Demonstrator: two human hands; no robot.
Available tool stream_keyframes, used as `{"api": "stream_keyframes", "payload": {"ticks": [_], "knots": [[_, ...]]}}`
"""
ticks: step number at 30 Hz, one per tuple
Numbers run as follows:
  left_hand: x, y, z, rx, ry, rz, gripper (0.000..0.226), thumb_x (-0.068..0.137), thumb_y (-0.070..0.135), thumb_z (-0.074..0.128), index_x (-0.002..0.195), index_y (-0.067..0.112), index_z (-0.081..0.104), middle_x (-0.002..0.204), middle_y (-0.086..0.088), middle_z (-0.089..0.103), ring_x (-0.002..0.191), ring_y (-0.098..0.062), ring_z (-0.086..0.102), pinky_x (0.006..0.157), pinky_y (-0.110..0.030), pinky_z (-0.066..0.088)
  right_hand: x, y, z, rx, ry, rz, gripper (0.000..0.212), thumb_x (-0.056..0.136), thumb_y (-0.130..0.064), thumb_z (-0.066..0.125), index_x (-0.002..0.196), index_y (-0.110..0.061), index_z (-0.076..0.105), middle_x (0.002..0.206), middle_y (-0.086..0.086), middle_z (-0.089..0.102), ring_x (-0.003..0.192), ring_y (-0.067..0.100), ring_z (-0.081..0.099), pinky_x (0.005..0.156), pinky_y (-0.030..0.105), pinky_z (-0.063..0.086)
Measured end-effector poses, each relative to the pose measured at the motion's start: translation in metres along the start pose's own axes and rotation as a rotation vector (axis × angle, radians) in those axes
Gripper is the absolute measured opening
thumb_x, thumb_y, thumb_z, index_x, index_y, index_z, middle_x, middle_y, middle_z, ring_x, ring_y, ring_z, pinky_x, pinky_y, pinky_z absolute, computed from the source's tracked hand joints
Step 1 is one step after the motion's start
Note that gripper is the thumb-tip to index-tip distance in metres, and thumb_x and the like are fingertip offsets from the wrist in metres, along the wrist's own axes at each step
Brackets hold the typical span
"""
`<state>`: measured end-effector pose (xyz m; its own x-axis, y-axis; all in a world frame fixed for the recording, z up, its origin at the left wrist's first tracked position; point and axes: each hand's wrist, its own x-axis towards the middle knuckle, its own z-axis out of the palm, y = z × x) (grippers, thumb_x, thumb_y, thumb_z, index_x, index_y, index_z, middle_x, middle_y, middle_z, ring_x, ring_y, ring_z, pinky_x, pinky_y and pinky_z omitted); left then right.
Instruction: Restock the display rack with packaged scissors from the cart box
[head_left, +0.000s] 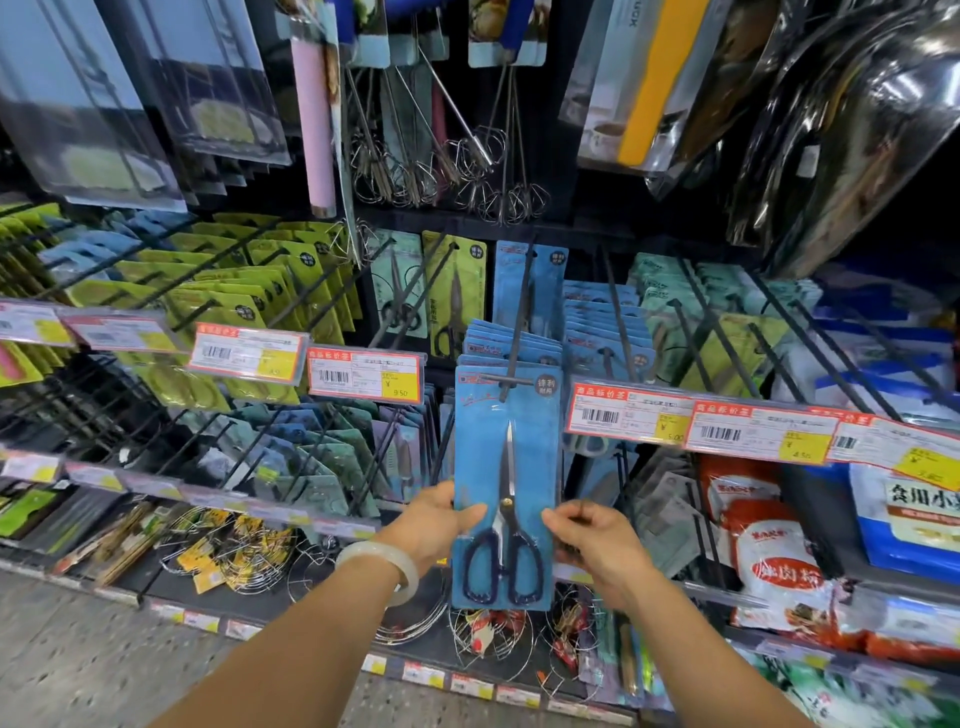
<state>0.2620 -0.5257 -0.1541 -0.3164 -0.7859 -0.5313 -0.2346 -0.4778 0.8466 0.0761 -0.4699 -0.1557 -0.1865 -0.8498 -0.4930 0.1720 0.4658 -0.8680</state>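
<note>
- The blue card-backed pack of dark-handled scissors (506, 488) is hanging at the near tip of the black metal peg (519, 332), its hole threaded on.
- The left hand (436, 525) and right hand (597, 545) are each pinching a side edge, squaring it.

Both forearms extended forward; left grip (434, 525) pinching, thumb forward; right grip (597, 545) pinching, fingers curled.

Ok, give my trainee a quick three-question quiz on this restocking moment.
1. True or false: the blue scissors pack is already on the peg.
2. Which hand wears the bracelet? A left B right
3. What colour are the packs behind it on that peg?

Key: 1 true, its hole sits over the peg tip; 2 A, the left hand, while the right hand pinches the pack's other edge; 3 blue.
</note>
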Motion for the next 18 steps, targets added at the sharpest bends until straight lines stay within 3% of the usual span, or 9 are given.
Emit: {"api": "stream_keyframes", "payload": {"ticks": [2, 6, 11, 14, 18], "knots": [[0.002, 0.001, -0.003, -0.012, -0.042, 0.000, 0.028, 0.095, 0.009, 0.053, 0.123, 0.011, 0.058, 0.119, -0.009, 0.067, 0.111, -0.027, 0.063, 0.095, -0.046, 0.051, 0.000, 0.001, 0.003, 0.028, 0.016, -0.001, 0.013, 0.082, -0.004, 0.066, 0.072, -0.008, 0.058, 0.079, 0.008, 0.064, 0.073, 0.021, 0.060, 0.075, 0.034, 0.053], [0.002, 0.003, -0.010, -0.042, -0.118, 0.008, 0.029, 0.095, 0.007, 0.051, 0.123, 0.009, 0.057, 0.117, -0.008, 0.066, 0.108, -0.026, 0.063, 0.093, -0.042, 0.051, -0.001, 0.004, 0.007, 0.053, 0.027, -0.021, 0.018, 0.084, 0.001, 0.062, 0.070, -0.007, 0.055, 0.068, 0.004, 0.063, 0.058, 0.010, 0.062, 0.057, 0.020, 0.054], [0.002, 0.007, -0.018, -0.034, -0.187, 0.002, 0.022, 0.096, 0.008, 0.050, 0.114, 0.016, 0.059, 0.106, -0.001, 0.069, 0.091, -0.013, 0.066, 0.073, -0.025, 0.056, 0.001, 0.012, 0.010, 0.081, 0.038, -0.044, 0.020, 0.083, 0.004, 0.062, 0.071, -0.009, 0.052, 0.067, 0.002, 0.066, 0.058, 0.010, 0.065, 0.060, 0.022, 0.057], [0.001, 0.008, -0.021, -0.036, -0.209, -0.006, 0.020, 0.095, 0.008, 0.051, 0.109, 0.018, 0.060, 0.101, 0.001, 0.070, 0.088, -0.012, 0.066, 0.076, -0.026, 0.056, 0.002, 0.014, 0.011, 0.127, 0.034, -0.073, 0.026, 0.082, 0.007, 0.061, 0.075, -0.013, 0.046, 0.070, 0.006, 0.063, 0.061, 0.013, 0.066, 0.060, 0.027, 0.055], [0.003, 0.007, -0.023, -0.049, -0.223, -0.019, 0.019, 0.094, 0.008, 0.053, 0.110, 0.015, 0.061, 0.100, -0.002, 0.071, 0.087, -0.015, 0.067, 0.074, -0.029, 0.056, 0.001, 0.013, 0.010, 0.127, -0.002, -0.065, 0.020, 0.082, 0.006, 0.061, 0.074, -0.010, 0.051, 0.064, 0.001, 0.067, 0.060, 0.013, 0.065, 0.057, 0.022, 0.055]]}}
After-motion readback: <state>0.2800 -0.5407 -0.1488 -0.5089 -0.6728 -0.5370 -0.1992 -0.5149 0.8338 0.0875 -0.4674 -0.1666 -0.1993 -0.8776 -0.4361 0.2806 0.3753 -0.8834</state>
